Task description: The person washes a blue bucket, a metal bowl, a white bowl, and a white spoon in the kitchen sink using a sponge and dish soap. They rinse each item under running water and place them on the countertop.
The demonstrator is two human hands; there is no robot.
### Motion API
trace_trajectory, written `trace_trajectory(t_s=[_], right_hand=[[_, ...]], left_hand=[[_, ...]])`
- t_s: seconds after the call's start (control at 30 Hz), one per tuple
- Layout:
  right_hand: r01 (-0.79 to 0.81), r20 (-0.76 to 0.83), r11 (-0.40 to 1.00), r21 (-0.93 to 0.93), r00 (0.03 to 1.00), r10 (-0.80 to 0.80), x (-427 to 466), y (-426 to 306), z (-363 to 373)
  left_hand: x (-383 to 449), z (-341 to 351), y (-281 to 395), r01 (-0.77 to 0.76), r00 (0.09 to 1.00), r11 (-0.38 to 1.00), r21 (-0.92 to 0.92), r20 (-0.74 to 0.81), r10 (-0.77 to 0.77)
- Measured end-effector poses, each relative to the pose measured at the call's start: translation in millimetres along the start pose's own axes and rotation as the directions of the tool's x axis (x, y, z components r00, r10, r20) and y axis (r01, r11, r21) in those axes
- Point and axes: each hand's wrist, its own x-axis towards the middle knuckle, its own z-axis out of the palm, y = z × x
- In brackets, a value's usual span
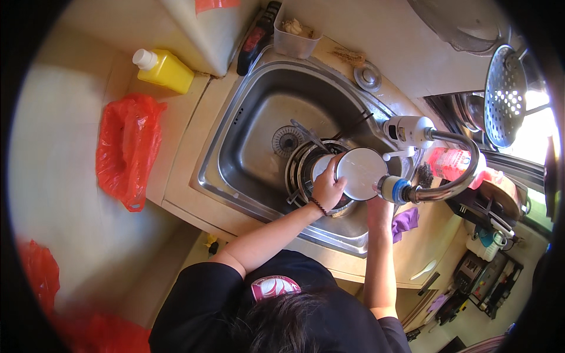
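Note:
My left hand (330, 189) grips a white bowl (363, 172) with a dark rim, its thumb over the edge. On the bowl's other side is my right hand (380, 209), at the lower rim; the bowl and the faucet's spout end (394, 189) hide most of its fingers. Water seems to run down inside the bowl, which is tilted under the spout. Below it, stacked pots and dishes (292, 170) stand in the stainless steel sink (265, 103), partly covered by my left hand and the bowl. Metal utensils (307, 132) and dark chopsticks (355, 123) lean out of the stack.
Behind the sink stand a plastic container (298, 42) and a drain plug (367, 76). The white faucet body (408, 131) rises at the right, near a pink bottle (454, 163) and a purple cloth (404, 224). To the left are a yellow bottle (165, 73) and a red plastic bag (130, 150).

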Motion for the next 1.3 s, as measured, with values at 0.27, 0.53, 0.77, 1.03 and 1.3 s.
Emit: trace_trajectory(t_s=[0.27,0.53,0.77,1.03,1.3], right_hand=[[-0.185,0.129,0.98,0.075,0.976,0.175,-17,-2,-1],[0.78,0.559,0.222,-0.585,0.587,-0.586,-85,20,79],[0.88,0.777,-0.206,-0.429,0.243,-0.581,-91,27,105],[0.304,-0.072,0.697,-0.649,0.888,-0.454,-32,13,43],[0.225,-0.216,0.912,-0.343,0.926,-0.309,-46,15,7]], left_hand=[[-15,-26,-6,-0.07,0.995,0.996,-0.054,0.066,0.073],[1,-78,-54,0.3,0.951,0.719,-0.628,0.138,-0.276],[-7,-115,-35,0.25,0.967,0.408,-0.878,0.243,-0.07],[-17,-91,3,0.211,0.974,0.977,-0.029,0.088,-0.208],[-6,-59,13,0.094,0.954,0.984,0.152,0.27,-0.133]])
